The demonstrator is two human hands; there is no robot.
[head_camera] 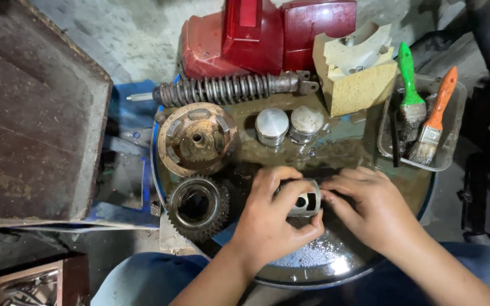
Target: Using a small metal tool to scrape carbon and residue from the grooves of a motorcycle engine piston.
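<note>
My left hand (270, 218) is wrapped around a small silver piston (306, 201) with a round side hole, holding it over a wet, oily round drum top (336, 150). My right hand (370, 207) comes in from the right, its fingertips touching the piston's right end. Two more silver pistons (272, 126) (306, 122) stand upright just beyond my hands. A dark toothed gear (197, 207) lies left of my left hand, with a rusty round hub (198, 139) behind it.
A coil shock absorber (228, 89) lies across the back, with red body panels (262, 37) and a yellowish block (355, 71) behind. A clear tray (452, 110) at right holds a green-handled and an orange-handled brush. A brown wooden box (35, 113) stands at left.
</note>
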